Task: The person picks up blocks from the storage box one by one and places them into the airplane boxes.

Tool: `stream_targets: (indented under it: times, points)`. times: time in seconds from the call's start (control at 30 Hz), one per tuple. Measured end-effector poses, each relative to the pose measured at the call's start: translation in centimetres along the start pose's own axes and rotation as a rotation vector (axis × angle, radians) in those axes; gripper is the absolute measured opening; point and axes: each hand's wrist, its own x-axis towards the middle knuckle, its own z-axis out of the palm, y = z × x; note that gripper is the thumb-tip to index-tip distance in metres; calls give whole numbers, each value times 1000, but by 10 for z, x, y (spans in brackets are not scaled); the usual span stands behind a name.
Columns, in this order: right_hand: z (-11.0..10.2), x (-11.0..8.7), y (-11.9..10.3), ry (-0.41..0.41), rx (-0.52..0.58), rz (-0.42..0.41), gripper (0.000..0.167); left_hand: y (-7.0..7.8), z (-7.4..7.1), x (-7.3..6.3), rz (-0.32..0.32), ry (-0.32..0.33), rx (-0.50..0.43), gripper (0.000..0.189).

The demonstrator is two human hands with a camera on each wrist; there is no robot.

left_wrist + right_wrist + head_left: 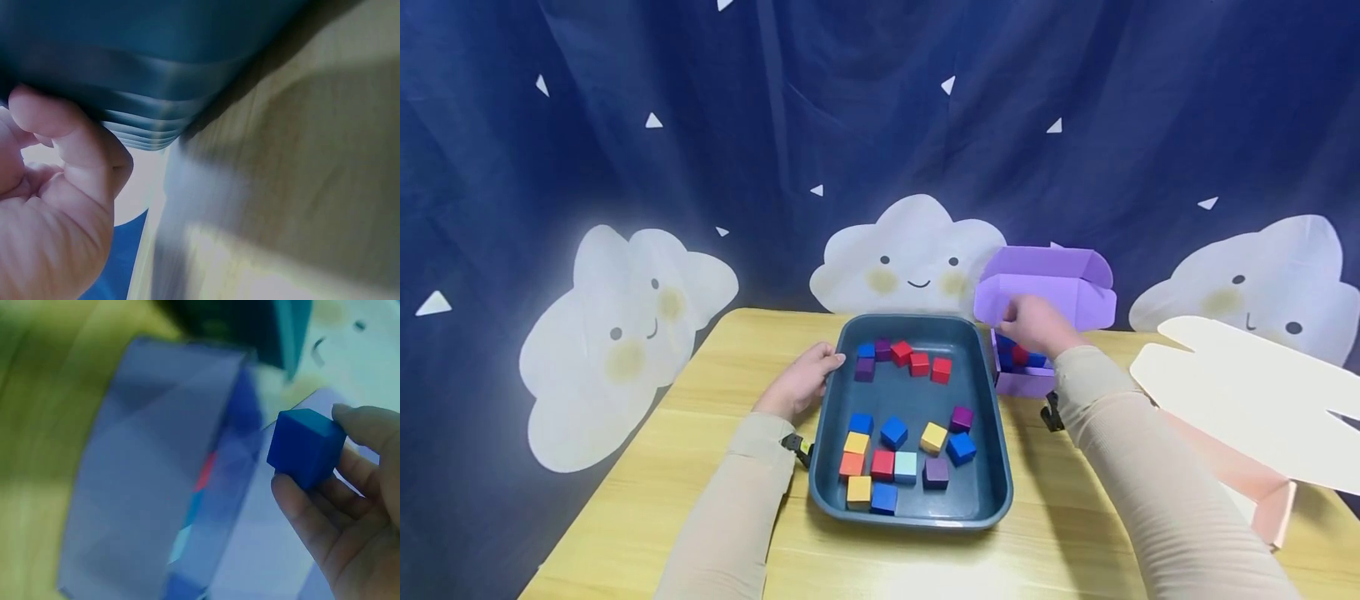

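Observation:
My right hand pinches a blue cube between thumb and fingers, as the right wrist view shows. It is raised over an open purple box with red and blue cubes inside. At the tray's left side, my left hand grips the edge of a dark blue-grey tray, its curled fingers against the wall in the left wrist view. Inside the tray lie several cubes: a far group with red cubes and purple ones, and a near group with a yellow cube and a light blue cube.
The purple box's lid stands up behind it. On the right lies an open pink box with a pale lid, partly behind the right forearm. A blue cloud-patterned curtain hangs behind the wooden table.

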Motion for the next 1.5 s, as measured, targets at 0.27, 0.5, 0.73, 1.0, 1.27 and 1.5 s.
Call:
stream_targets:
  times: [0.27, 0.5, 0.73, 1.0, 1.27, 1.5]
  points:
    - [11, -9, 35, -94, -50, 145, 23, 0, 0, -2, 4, 0, -10, 22]
    - [30, -5, 42, -65, -118, 120, 22, -1, -1, -1, 11, 2, 17, 23]
    - [39, -6, 43, -66, -28, 165, 24, 0, 3, -1, 21, -8, -5, 22]
    - [34, -8, 43, -75, 6, 144, 21, 0, 0, -1, 10, 5, 3, 22]
    - [22, -15, 27, -64, -24, 121, 22, -2, 0, -1, 11, -3, 10, 23]
    - [23, -12, -11, -82, 34, -62, 15, -2, 2, -1, 26, 1, -26, 21]
